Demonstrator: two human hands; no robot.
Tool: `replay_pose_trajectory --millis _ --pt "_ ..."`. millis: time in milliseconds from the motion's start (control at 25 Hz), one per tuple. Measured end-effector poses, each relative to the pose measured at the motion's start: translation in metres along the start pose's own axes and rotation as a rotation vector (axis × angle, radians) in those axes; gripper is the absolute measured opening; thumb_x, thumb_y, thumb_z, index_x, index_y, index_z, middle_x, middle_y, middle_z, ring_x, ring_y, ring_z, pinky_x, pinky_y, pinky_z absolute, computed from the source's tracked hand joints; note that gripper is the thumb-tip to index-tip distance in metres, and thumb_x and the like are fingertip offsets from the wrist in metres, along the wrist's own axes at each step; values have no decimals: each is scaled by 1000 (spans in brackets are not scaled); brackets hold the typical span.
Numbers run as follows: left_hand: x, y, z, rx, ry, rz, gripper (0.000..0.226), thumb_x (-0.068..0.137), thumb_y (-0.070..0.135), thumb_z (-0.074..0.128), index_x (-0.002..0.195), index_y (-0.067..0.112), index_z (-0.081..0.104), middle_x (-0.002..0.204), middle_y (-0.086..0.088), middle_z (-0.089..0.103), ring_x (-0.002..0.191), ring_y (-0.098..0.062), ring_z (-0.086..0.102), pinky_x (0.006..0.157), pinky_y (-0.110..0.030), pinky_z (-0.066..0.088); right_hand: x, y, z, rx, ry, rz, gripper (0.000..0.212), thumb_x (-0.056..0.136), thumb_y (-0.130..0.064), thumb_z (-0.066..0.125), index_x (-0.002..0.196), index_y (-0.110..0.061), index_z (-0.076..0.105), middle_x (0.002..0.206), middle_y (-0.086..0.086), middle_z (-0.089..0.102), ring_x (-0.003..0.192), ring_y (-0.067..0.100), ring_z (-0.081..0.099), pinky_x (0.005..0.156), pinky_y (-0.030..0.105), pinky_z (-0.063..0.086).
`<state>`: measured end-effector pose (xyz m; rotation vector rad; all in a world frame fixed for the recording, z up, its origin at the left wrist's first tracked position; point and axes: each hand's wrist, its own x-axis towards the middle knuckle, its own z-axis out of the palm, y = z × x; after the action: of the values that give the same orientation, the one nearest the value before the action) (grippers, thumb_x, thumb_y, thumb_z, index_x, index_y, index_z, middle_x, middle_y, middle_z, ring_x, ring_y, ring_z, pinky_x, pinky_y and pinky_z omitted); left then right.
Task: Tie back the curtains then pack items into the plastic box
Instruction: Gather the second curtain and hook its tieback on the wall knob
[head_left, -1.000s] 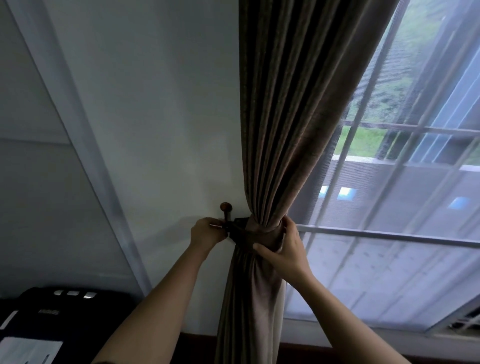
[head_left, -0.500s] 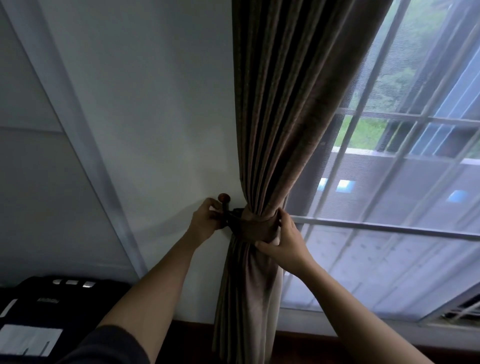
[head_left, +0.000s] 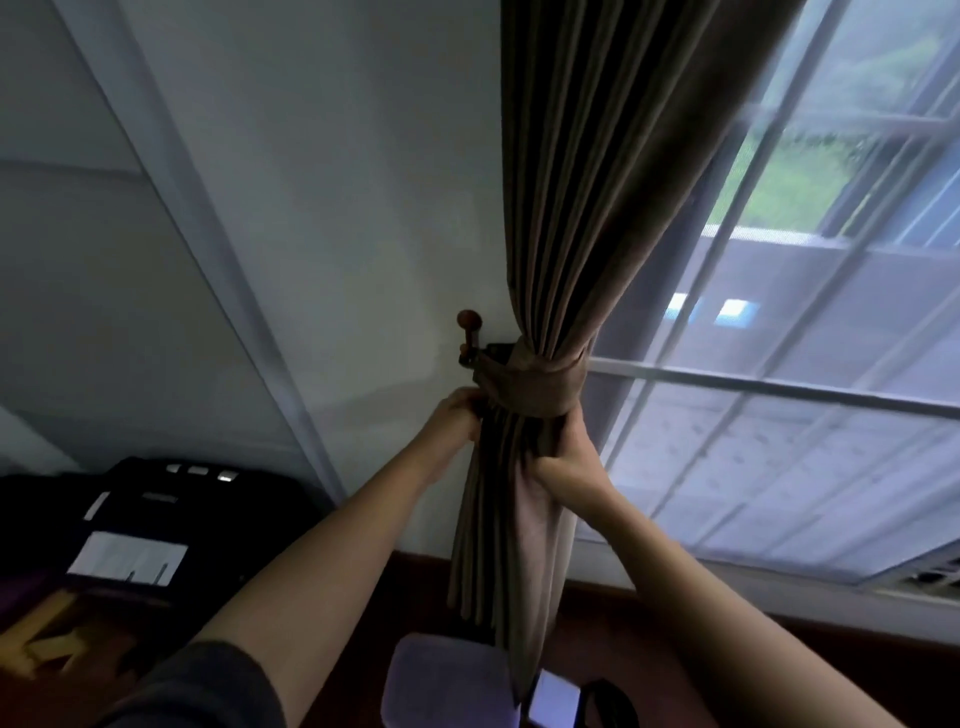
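A brown curtain (head_left: 592, 197) hangs beside the window and is gathered by a matching fabric tieback (head_left: 535, 387). The tieback runs to a dark wall hook with a round brown knob (head_left: 469, 322). My left hand (head_left: 457, 415) sits just below the hook and pinches the curtain's left edge. My right hand (head_left: 569, 460) grips the bunched folds right under the tieback. No plastic box is in view.
A window with pale bars (head_left: 779, 384) fills the right side. A black case with a white label (head_left: 150, 519) lies at the lower left. A purple seat (head_left: 447, 680) stands below the curtain, on a dark wooden floor (head_left: 613, 613).
Both hands have dropped from the tieback and hook to the curtain folds beneath it. The tieback now hangs on the hook without a hand on it. The view has tilted downward.
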<state>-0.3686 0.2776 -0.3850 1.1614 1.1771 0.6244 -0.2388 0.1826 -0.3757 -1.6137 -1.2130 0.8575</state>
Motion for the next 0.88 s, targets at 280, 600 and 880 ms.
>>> replay_pose_trajectory --millis 280,600,880 --pt "-11 -23 -33 405 10 386 43 78 -16 48 102 12 70 96 -8 68 87 -14 61 78 -13 45 5 3 9 -5 -215 20 83 74 14 52 144 -19 20 122 -6 48 116 9 47 102 27 41" --pt "-28 -24 -54 564 64 511 45 73 -14 53 109 7 70 97 -3 64 98 -21 64 91 -25 49 27 2 45 42 -254 -4 86 76 14 51 146 -18 14 119 -5 45 115 9 42 95 25 40" --pt "-32 -15 -43 610 -32 476 48 77 -8 48 118 9 65 114 -8 65 107 -20 61 93 -22 46 27 16 30 37 -173 -76 81 77 10 55 145 -18 21 123 -9 45 116 6 42 97 26 41"
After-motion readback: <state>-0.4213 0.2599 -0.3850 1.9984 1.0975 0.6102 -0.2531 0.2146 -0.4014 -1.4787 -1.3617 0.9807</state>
